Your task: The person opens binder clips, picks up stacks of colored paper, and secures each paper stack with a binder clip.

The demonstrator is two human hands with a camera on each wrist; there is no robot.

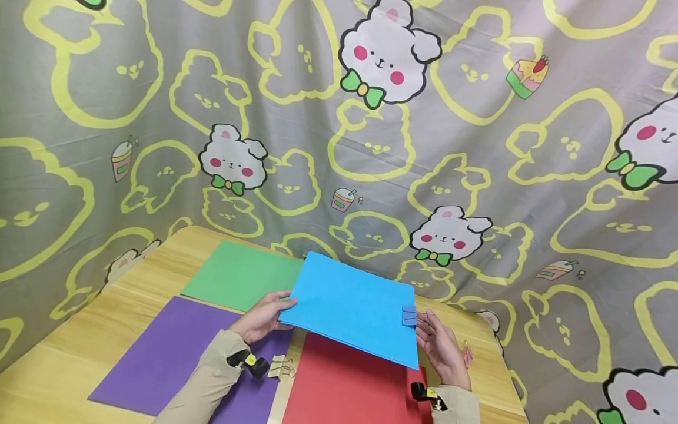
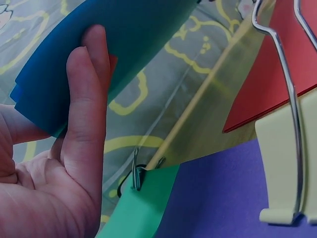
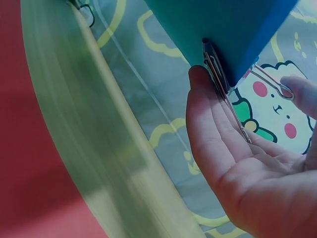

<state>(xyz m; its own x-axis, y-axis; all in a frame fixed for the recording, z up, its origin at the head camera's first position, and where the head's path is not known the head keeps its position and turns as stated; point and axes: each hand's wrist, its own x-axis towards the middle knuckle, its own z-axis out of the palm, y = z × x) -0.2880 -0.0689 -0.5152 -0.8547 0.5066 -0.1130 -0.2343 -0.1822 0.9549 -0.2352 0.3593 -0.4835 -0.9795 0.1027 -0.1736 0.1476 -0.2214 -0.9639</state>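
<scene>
A thin stack of blue paper (image 1: 352, 306) is held tilted above the table. On its left edge my left hand (image 1: 265, 316) pinches it, the thumb on top and straight fingers beneath. A blue binder clip (image 1: 409, 315) bites the middle of the right edge. My right hand (image 1: 444, 350) holds that clip by its wire handles. In the right wrist view, one handle lies along the fingers (image 3: 213, 114) and the other, swung apart, meets the thumb tip (image 3: 299, 94). The underside of the blue paper (image 2: 133, 34) shows in the left wrist view.
Green paper (image 1: 243, 274), purple paper (image 1: 169, 353) and red paper (image 1: 339, 383) lie on the wooden table (image 1: 69, 359). A cream binder clip (image 1: 278, 366) is on the purple paper's right edge. A pink clip (image 1: 468, 355) is beyond my right hand. Patterned curtain (image 1: 296, 129) hangs behind.
</scene>
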